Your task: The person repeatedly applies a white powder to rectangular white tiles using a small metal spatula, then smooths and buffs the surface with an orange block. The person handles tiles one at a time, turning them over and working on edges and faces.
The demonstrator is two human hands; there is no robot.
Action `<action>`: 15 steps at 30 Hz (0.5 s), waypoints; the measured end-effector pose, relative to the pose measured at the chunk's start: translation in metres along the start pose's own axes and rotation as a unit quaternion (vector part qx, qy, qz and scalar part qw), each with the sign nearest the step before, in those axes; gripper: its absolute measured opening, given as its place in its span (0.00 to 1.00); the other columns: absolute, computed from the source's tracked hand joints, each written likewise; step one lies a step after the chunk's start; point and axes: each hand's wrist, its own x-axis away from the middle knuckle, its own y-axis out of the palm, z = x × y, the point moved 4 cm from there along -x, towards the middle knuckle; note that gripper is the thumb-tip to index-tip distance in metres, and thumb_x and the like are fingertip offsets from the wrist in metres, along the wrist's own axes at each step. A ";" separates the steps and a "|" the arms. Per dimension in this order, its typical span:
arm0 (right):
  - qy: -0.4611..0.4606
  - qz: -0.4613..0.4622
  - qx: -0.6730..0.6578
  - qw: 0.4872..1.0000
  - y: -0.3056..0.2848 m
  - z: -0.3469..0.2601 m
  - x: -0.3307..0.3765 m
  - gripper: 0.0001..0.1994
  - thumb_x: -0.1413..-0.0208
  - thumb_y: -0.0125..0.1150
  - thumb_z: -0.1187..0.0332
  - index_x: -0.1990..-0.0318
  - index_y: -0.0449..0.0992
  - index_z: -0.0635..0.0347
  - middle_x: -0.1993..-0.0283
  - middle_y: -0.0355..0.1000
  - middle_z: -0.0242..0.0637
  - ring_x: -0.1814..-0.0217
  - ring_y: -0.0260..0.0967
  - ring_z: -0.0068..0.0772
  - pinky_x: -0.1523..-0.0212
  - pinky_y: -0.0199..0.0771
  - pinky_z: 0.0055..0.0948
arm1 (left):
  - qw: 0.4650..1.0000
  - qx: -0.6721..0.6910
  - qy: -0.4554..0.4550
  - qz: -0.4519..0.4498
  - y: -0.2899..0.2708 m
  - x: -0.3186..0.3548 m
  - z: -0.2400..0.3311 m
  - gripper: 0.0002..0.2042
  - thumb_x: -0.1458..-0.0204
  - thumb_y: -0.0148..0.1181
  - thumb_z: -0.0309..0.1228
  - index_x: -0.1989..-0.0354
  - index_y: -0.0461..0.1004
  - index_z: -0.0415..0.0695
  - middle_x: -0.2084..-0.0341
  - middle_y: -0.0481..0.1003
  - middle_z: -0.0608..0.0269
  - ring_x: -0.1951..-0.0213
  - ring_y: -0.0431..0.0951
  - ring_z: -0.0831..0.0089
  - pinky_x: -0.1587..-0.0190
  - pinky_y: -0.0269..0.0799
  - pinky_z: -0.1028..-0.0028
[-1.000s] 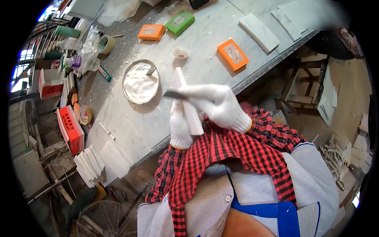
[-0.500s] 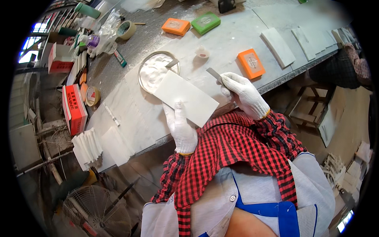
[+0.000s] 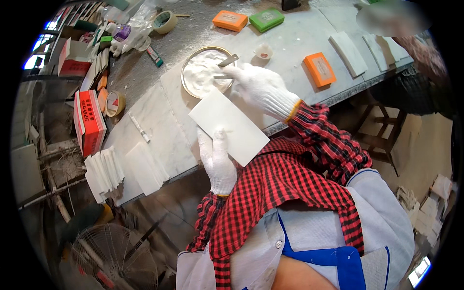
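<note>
Just below paste tin [image 3: 183, 73], holding white tile [image 3: 239, 123] broad-face up in L hand [image 3: 220, 170], w/ fingers pinched on its lower-left edge & thumb on top, prob. to leave most of face uncovered. At tin's R side, gripping thin flat blade [image 3: 222, 77] w/ R hand [image 3: 266, 91], fingers closed round it, prob. low for control near paste [image 3: 199, 72]. Leaning on tin's rim: 2nd blade [image 3: 229, 60], maybe for easy reach.
</note>
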 end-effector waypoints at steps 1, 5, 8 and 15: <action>-0.008 -0.002 -0.018 1.000 0.000 -0.006 -0.002 0.22 0.38 0.59 0.63 0.36 0.71 0.45 0.49 0.76 0.41 0.53 0.79 0.44 0.56 0.81 0.39 | 1.000 0.009 -0.003 -0.008 0.000 0.000 0.003 0.28 0.30 0.46 0.28 0.25 0.49 0.34 0.38 0.67 0.53 0.41 0.70 0.70 0.37 0.66 0.68; 0.025 -0.021 -0.041 0.999 -0.019 -0.012 0.004 0.24 0.39 0.61 0.62 0.35 0.72 0.45 0.50 0.78 0.43 0.55 0.79 0.48 0.54 0.81 0.40 | 0.999 -0.010 -0.003 -0.050 -0.005 -0.009 0.001 0.27 0.32 0.47 0.27 0.26 0.53 0.33 0.39 0.68 0.53 0.41 0.71 0.70 0.38 0.67 0.69; 0.084 0.022 -0.071 0.994 -0.037 0.018 0.037 0.23 0.41 0.64 0.59 0.37 0.75 0.48 0.46 0.78 0.42 0.51 0.78 0.49 0.49 0.79 0.41 | 0.997 -0.007 -0.019 -0.074 0.003 -0.015 -0.003 0.26 0.33 0.50 0.27 0.28 0.55 0.33 0.40 0.69 0.54 0.42 0.71 0.70 0.38 0.67 0.69; 0.240 0.194 0.268 0.913 -0.064 0.123 0.097 0.30 0.42 0.66 0.50 0.33 0.68 0.42 0.38 0.66 0.48 0.40 0.67 0.54 0.41 0.70 0.48 | 0.983 -0.036 -0.088 -0.156 0.044 -0.032 -0.030 0.28 0.35 0.56 0.25 0.29 0.56 0.35 0.41 0.70 0.53 0.42 0.73 0.70 0.41 0.70 0.70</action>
